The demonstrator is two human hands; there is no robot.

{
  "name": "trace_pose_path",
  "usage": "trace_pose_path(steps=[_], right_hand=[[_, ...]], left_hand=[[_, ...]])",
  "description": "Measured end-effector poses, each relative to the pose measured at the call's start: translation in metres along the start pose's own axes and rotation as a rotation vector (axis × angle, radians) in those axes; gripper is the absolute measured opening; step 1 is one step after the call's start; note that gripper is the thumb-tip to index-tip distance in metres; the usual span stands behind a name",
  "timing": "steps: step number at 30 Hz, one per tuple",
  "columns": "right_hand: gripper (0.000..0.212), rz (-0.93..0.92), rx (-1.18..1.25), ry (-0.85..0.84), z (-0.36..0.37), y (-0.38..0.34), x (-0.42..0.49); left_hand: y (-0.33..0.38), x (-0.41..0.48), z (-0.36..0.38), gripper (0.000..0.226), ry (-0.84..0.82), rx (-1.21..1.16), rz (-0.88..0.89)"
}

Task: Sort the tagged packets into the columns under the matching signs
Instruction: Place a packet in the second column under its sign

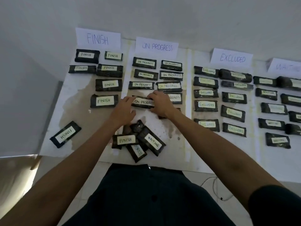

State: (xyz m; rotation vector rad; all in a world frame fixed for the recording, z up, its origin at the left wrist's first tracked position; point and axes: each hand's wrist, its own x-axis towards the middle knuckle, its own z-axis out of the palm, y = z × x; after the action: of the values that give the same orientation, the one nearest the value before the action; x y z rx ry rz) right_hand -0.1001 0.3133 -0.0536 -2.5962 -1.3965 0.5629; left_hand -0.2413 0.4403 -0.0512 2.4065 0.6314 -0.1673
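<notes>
Dark packets with pale tags lie in columns on white paper under four signs: FINISH point(97, 38), ON PROGRESS point(157, 47), EXCLUDED point(232, 58) and a cut-off WAITING sign point(286, 66). My left hand point(124, 110) and my right hand point(160, 103) both grip the ends of an ON PROGRESS packet point(143, 102), low in the left ON PROGRESS column. A small unsorted pile point(138, 141) lies near the front edge, with a FINISH packet point(126, 140) and a WAITING packet point(152, 142) on top. A stray FINISH packet point(65, 134) lies tilted at front left.
The paper sheets point(179, 144) cover a floor surface and end at a front edge near my dark shirt point(146, 193). A white cable point(215, 186) lies on the tiles at right. A wall point(146, 13) rises behind the signs. Stains mark the paper around the pile.
</notes>
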Motion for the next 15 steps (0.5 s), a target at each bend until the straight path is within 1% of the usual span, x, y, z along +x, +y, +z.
trace_pose_path(steps=[3,6,7,9,11,13,15], right_hand=[[0.054,0.059,-0.013,-0.023,0.012,-0.005,0.019],[0.054,0.102,-0.038,-0.038,0.02,-0.009,0.025],[0.053,0.112,-0.045,-0.034,0.021,-0.01,0.024],[0.054,0.123,-0.035,-0.015,0.021,-0.011,0.02],[0.055,0.148,0.023,0.007,0.019,-0.012,0.009],[0.053,0.182,0.093,0.052,0.019,-0.012,-0.005],[0.05,0.218,0.147,0.105,0.021,-0.013,-0.024]], left_hand=[[-0.019,0.017,-0.003,0.062,-0.047,0.019,0.03],[-0.033,0.026,0.0,0.064,-0.134,0.056,0.048],[-0.035,0.026,0.001,0.066,-0.148,0.09,0.07],[-0.031,0.019,0.003,0.067,-0.125,0.151,0.135],[-0.019,0.005,0.005,0.066,-0.136,0.134,0.222],[-0.008,-0.013,0.011,0.069,-0.247,0.127,0.357],[-0.002,-0.03,0.024,0.074,-0.391,0.201,0.466]])
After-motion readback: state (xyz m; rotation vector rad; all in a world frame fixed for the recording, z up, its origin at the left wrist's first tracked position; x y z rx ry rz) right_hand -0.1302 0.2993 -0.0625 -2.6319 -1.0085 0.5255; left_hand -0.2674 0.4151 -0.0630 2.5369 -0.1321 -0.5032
